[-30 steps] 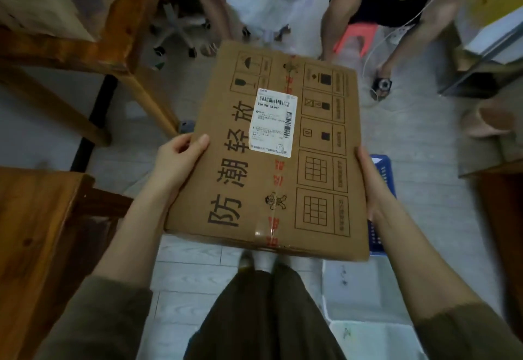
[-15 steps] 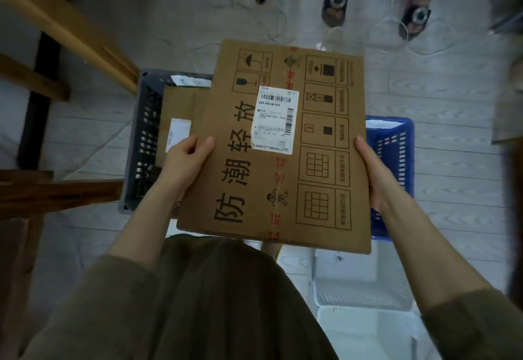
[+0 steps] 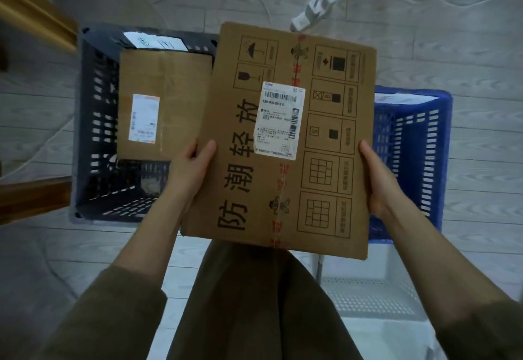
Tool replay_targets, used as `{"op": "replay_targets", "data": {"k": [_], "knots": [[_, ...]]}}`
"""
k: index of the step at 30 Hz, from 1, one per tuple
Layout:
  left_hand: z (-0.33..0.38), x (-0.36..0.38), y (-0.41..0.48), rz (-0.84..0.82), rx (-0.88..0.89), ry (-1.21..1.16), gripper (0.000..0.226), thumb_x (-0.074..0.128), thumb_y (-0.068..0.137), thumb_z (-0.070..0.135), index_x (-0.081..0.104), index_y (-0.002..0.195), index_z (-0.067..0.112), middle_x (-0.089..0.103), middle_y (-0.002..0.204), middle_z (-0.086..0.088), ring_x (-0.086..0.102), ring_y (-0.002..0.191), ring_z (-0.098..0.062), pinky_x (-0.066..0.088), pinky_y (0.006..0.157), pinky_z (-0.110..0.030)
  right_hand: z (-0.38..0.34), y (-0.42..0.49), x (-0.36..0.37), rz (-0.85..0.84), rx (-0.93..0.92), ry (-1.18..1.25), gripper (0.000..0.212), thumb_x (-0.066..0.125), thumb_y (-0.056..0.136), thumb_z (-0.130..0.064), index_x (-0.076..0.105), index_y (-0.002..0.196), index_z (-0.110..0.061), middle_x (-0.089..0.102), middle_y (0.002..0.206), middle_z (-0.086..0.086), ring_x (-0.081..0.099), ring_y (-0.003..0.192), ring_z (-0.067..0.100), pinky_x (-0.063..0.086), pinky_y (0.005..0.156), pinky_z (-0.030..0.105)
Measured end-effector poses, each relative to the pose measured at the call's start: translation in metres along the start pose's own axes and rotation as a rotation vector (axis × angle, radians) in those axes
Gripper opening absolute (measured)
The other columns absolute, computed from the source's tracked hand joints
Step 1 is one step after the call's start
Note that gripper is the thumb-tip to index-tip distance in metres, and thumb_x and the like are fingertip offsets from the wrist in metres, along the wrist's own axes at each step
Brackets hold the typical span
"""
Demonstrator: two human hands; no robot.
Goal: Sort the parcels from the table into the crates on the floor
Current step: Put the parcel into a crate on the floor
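Observation:
I hold a flat brown cardboard parcel (image 3: 285,138) with black printed characters and a white shipping label, level above the floor between two crates. My left hand (image 3: 192,167) grips its left edge and my right hand (image 3: 376,181) grips its right edge. Below on the left stands a dark grey crate (image 3: 93,138) with a smaller brown parcel (image 3: 164,104) lying inside. On the right stands a blue crate (image 3: 416,144), half hidden by the held parcel. A white crate (image 3: 373,297) sits at the lower right by my legs.
Wooden table parts (image 3: 31,17) reach in from the upper left and a wooden edge (image 3: 28,198) from the left. A white power strip (image 3: 314,10) and cables lie on the pale plank floor beyond the crates.
My view has tilted further down and closer to the crates. The dark grey crate and its parcel now show fully. The seated people's feet have left the view. My grip on the parcel is unchanged.

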State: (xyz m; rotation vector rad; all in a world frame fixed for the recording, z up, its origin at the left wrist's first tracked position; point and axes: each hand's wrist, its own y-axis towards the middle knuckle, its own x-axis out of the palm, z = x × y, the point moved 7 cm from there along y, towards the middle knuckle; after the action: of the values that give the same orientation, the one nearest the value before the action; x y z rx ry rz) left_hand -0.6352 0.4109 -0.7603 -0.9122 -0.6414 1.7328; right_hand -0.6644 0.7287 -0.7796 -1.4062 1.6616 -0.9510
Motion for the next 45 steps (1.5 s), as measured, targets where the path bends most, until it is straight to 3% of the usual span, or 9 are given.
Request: {"op": "replay_targets", "data": {"k": [2, 6, 8, 14, 20, 27, 32, 38, 45], "knots": [[-0.004, 0.006, 0.012, -0.007, 0.009, 0.01, 0.047, 0.051, 0.093, 0.041, 0.046, 0.136, 0.023, 0.058, 0.126, -0.002, 0.058, 0.108, -0.021, 0.05, 0.09, -0.04, 0.008, 0.012, 0.0, 0.012, -0.002, 0.014, 0.037, 0.045, 0.093, -0.051, 0.066, 0.106, -0.024, 0.073, 0.101, 0.004, 0.068, 0.095, 0.022, 0.052, 0.074, 0.037], [-0.007, 0.022, 0.03, -0.045, 0.026, 0.008, 0.028, 0.047, 0.095, 0.039, 0.05, 0.122, 0.03, 0.061, 0.11, 0.004, 0.06, 0.09, -0.009, 0.047, 0.064, -0.023, 0.015, 0.027, -0.005, 0.048, -0.002, 0.027, 0.037, 0.045, 0.093, -0.05, 0.065, 0.108, -0.023, 0.073, 0.099, 0.002, 0.069, 0.09, 0.019, 0.052, 0.07, 0.035], [-0.009, 0.029, 0.036, -0.047, 0.026, 0.003, 0.023, 0.046, 0.096, 0.039, 0.049, 0.118, 0.033, 0.061, 0.103, 0.007, 0.058, 0.084, -0.005, 0.043, 0.059, -0.02, 0.014, 0.035, -0.01, 0.083, -0.002, 0.016, 0.036, 0.046, 0.093, -0.05, 0.065, 0.106, -0.023, 0.072, 0.098, 0.002, 0.069, 0.09, 0.019, 0.052, 0.072, 0.036], [-0.022, 0.037, 0.053, 0.001, 0.006, -0.021, 0.041, 0.048, 0.095, 0.039, 0.046, 0.134, 0.025, 0.058, 0.118, 0.002, 0.059, 0.097, -0.012, 0.047, 0.066, -0.021, -0.002, 0.057, -0.011, 0.117, -0.055, -0.07, 0.038, 0.052, 0.091, -0.048, 0.061, 0.113, -0.019, 0.071, 0.099, 0.002, 0.068, 0.091, 0.017, 0.052, 0.068, 0.032], [-0.031, 0.046, 0.075, 0.003, -0.013, -0.019, 0.039, 0.054, 0.093, 0.033, 0.048, 0.129, 0.02, 0.059, 0.117, 0.0, 0.058, 0.104, -0.018, 0.049, 0.077, -0.028, -0.018, 0.085, -0.004, 0.124, -0.158, -0.221, 0.023, 0.051, 0.093, -0.042, 0.061, 0.101, -0.022, 0.069, 0.099, 0.003, 0.067, 0.093, 0.019, 0.054, 0.082, 0.036], [-0.032, 0.066, 0.097, -0.029, 0.028, 0.134, 0.049, 0.059, 0.091, 0.023, 0.041, 0.135, 0.012, 0.053, 0.125, -0.002, 0.053, 0.109, -0.017, 0.046, 0.09, -0.033, -0.011, 0.116, -0.012, 0.267, -0.231, -0.379, 0.023, 0.05, 0.093, -0.042, 0.061, 0.091, -0.023, 0.068, 0.101, 0.006, 0.065, 0.096, 0.021, 0.051, 0.091, 0.044], [-0.036, 0.072, 0.112, -0.003, 0.042, 0.191, 0.044, 0.06, 0.089, 0.024, 0.046, 0.128, 0.01, 0.056, 0.122, -0.007, 0.055, 0.109, -0.022, 0.048, 0.093, -0.039, -0.01, 0.13, -0.006, 0.382, -0.317, -0.504, 0.04, 0.05, 0.094, -0.04, 0.058, 0.115, -0.007, 0.064, 0.108, 0.009, 0.061, 0.101, 0.022, 0.05, 0.092, 0.045], [-0.039, 0.071, 0.127, 0.074, 0.052, 0.272, 0.051, 0.064, 0.084, 0.033, 0.048, 0.128, 0.011, 0.052, 0.126, -0.012, 0.054, 0.11, -0.026, 0.047, 0.096, -0.046, -0.005, 0.144, -0.005, 0.415, -0.304, -0.539, 0.033, 0.052, 0.093, -0.036, 0.061, 0.108, -0.008, 0.064, 0.103, 0.006, 0.061, 0.099, 0.022, 0.05, 0.092, 0.042], [-0.031, 0.077, 0.126, 0.136, 0.163, 0.343, 0.052, 0.059, 0.09, 0.023, 0.041, 0.136, 0.005, 0.049, 0.134, -0.011, 0.048, 0.118, -0.021, 0.035, 0.087, -0.023, -0.009, 0.153, 0.002, 0.537, -0.339, -0.654, 0.044, 0.048, 0.096, -0.032, 0.046, 0.134, -0.009, 0.054, 0.13, 0.008, 0.052, 0.118, 0.023, 0.045, 0.097, 0.036]]}}
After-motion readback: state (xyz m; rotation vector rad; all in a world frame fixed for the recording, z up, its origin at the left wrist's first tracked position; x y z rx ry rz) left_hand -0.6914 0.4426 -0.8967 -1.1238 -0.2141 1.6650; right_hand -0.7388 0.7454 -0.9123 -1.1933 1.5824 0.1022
